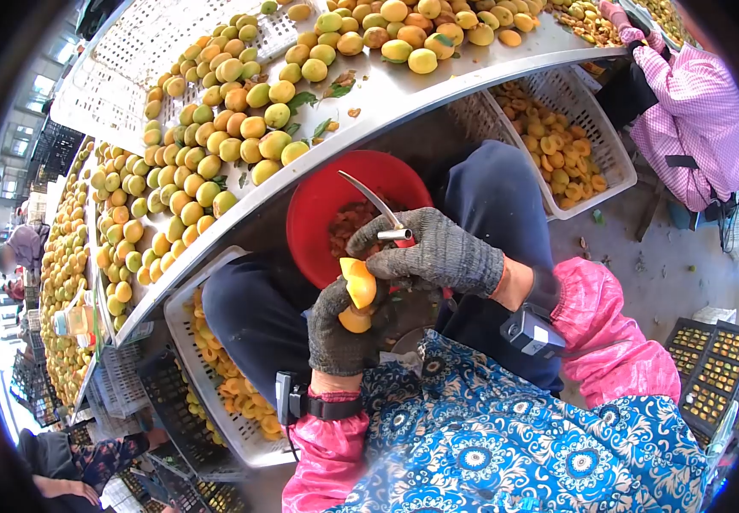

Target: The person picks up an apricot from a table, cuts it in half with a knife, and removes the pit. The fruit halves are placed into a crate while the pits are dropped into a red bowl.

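My left hand [341,332], in a dark grey knit glove, is closed around a cut-open apricot [359,286] with its yellow flesh showing. My right hand [450,248], gloved alike, grips a small curved knife [368,193] with a metal collar and red handle. Its blade points up and away from the fruit. The right fingertips are right at the apricot's edge. Below and beyond both hands, between my knees, stands a red bucket [305,218] with brownish bits at its bottom, partly hidden by the right hand.
A metal table [378,90] with many whole apricots [241,128] curves ahead. White crates of apricot halves stand left [275,453] and right [621,162] of my legs. A co-worker in a pink checked top [698,120] sits at right. Black trays [711,372] lie on the floor.
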The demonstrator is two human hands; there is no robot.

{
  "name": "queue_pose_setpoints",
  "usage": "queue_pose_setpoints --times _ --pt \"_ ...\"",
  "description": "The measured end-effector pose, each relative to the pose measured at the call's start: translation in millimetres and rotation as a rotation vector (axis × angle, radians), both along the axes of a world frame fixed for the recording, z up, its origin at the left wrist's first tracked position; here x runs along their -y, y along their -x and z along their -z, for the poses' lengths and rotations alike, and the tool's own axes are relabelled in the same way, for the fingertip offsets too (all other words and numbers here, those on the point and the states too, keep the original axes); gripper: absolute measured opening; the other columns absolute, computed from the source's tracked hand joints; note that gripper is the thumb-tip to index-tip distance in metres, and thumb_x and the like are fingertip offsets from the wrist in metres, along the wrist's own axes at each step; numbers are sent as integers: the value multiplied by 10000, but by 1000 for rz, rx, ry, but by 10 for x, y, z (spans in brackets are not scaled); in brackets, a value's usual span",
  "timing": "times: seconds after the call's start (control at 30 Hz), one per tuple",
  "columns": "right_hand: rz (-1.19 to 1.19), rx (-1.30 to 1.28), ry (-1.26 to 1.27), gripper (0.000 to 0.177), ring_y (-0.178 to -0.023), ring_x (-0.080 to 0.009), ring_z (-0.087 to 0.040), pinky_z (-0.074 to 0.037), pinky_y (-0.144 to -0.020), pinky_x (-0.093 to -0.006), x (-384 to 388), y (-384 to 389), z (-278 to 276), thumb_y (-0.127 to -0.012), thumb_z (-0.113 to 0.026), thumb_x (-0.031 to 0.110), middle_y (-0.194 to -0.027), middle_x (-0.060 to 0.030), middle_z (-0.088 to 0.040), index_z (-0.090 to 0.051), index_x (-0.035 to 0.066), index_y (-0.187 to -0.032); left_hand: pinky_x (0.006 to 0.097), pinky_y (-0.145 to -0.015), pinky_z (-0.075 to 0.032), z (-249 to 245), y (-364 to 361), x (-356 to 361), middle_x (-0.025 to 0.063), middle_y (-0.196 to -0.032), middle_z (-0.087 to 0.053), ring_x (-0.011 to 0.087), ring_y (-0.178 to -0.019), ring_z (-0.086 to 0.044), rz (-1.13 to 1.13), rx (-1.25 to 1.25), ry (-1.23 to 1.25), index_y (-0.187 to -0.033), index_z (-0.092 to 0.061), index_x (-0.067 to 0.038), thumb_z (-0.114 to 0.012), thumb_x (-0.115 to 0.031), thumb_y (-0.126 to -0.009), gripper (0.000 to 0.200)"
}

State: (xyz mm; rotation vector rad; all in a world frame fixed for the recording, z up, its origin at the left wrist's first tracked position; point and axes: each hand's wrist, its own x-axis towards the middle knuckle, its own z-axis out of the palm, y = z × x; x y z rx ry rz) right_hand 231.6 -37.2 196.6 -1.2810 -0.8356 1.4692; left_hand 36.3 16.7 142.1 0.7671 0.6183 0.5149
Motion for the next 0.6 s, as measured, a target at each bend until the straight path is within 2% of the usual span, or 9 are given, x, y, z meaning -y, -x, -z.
queue_pose_setpoints --times 0.03,0.1,0.2,0.27,0.37,0.4,0.47,0.53,0.6 --pt "-45 -69 -5 323 -601 -42 -558 -437 -509 -187 24 -27 -23 -833 -690 161 -755 7 -640 -651 33 -1126 308 -608 -517 12 11 15 93 -867 -609 189 -689 -588 1 -2 0 -1115 -568 13 -597 -280 -819 417" --pt "-122 -190 30 400 -576 -26 -519 -407 -498 -163 39 -57 -84 -812 -692 139 -792 19 -634 -627 42 -1195 303 -504 -453 -150 -42 56 99 -798 -590 195 -564 -534 12 206 474 -1075 -572 11 -587 -296 -801 412" --pt "-256 -300 -24 415 -567 -25 -507 -390 -487 -160 27 -113 -56 -793 -711 164 -810 16 -635 -630 43 -1182 323 -472 -401 -119 -10 77 89 -760 -547 197 -529 -481 51 170 489 -1057 -541 -37 -530 -397 -816 434" --pt "-226 -296 -68 376 -583 -18 -509 -385 -495 -157 14 -82 -44 -774 -714 173 -784 13 -633 -656 40 -1121 321 -463 -392 -180 -14 107 88 -763 -551 197 -520 -478 62 124 512 -1059 -543 -39 -527 -398 -816 434" --pt "-284 -134 -66 304 -619 -21 -525 -401 -524 -161 3 -86 -120 -770 -702 163 -780 6 -638 -679 35 -1045 317 -448 -375 -216 24 131 85 -769 -558 193 -512 -473 66 -3 510 -1061 -543 -43 -521 -400 -816 434" --pt "-264 -110 -89 283 -661 -34 -550 -429 -570 -174 0 -71 -82 -768 -692 156 -796 -7 -652 -687 36 -1024 315 -440 -366 -219 41 136 83 -774 -562 190 -512 -471 65 -84 484 -1060 -542 -45 -518 -403 -816 434" --pt "-247 -83 -116 262 -702 -46 -576 -457 -615 -187 -15 -23 39 -766 -682 148 -812 -19 -666 -694 36 -1003 315 -435 -366 -214 48 143 81 -771 -564 189 -509 -469 58 -58 499 -1056 -543 -46 -519 -404 -812 434" --pt "-161 5 -197 270 -788 -88 -625 -499 -725 -229 -29 42 151 -795 -708 195 -867 -46 -692 -691 25 -1005 316 -430 -366 -234 38 148 78 -768 -566 187 -507 -468 54 -33 516 -1051 -545 -46 -519 -406 -809 434" --pt "-124 -60 -89 279 -814 -102 -635 -505 -761 -243 -39 96 110 -811 -718 227 -875 -55 -696 -690 22 -998 316 -432 -371 -270 23 147 77 -758 -559 185 -504 -468 32 2 598 -1055 -541 -48 -514 -397 -813 426"
